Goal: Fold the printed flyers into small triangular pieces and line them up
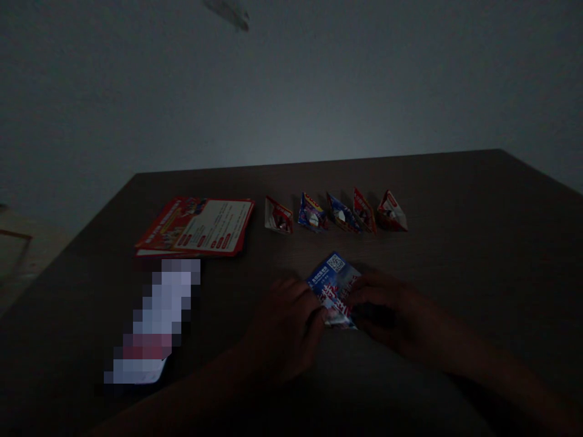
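A blue folded paper (334, 282) with a QR code and red-and-white lettering lies on the dark table between my hands. My left hand (289, 325) presses its fingers on the paper's left edge, thumb near the lower corner. On the right side, my right hand (387, 309) grips the paper with curled fingers, and something dark, perhaps shadow, shows beneath them. Beyond the hands stand several folded paper pieces in a row, among them a red-and-white one (279, 216), a blue one (312, 212) and a white-and-red one (392, 213) at the right end.
A stack of red-and-white printed sheets (200, 227) lies at the left of the table (455, 182). Nearer me is a lit phone-like object (152, 370), mostly blurred out by blocks. A grey wall (319, 79) rises behind the table.
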Demonstrator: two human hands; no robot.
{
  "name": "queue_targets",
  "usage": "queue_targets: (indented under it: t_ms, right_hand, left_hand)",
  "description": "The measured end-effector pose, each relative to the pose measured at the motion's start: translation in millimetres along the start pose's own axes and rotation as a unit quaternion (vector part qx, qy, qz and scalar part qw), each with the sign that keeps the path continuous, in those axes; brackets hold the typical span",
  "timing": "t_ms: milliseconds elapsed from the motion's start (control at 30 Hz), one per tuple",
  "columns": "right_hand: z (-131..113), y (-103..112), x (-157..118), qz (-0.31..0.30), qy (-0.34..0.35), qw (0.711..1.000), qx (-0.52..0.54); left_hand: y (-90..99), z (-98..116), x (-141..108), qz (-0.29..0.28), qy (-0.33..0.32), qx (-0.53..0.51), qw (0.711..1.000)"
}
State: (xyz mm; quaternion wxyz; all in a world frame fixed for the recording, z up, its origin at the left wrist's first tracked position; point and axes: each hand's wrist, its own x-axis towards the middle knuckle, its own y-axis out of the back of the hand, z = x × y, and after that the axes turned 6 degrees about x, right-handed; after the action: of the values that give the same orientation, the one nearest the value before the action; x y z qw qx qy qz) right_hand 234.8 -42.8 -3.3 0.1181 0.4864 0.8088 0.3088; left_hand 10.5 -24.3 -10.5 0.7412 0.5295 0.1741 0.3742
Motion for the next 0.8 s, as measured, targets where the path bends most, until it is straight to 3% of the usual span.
queue_targets:
  t_ms: [333, 800]
  right_hand:
    - [-7.6, 1.1, 0.1, -0.016, -0.008, 0.998, 0.057]
    - [-3.7, -9.5, -0.6, 0.004, -0.013, 0.999, 0.037]
  left_hand:
    - [-0.6, -1.1, 3.6, 0.009, 0.013, 0.016, 1.000]
    - [-1.3, -0.5, 2.5, -0.022, 0.048, 0.063, 0.997]
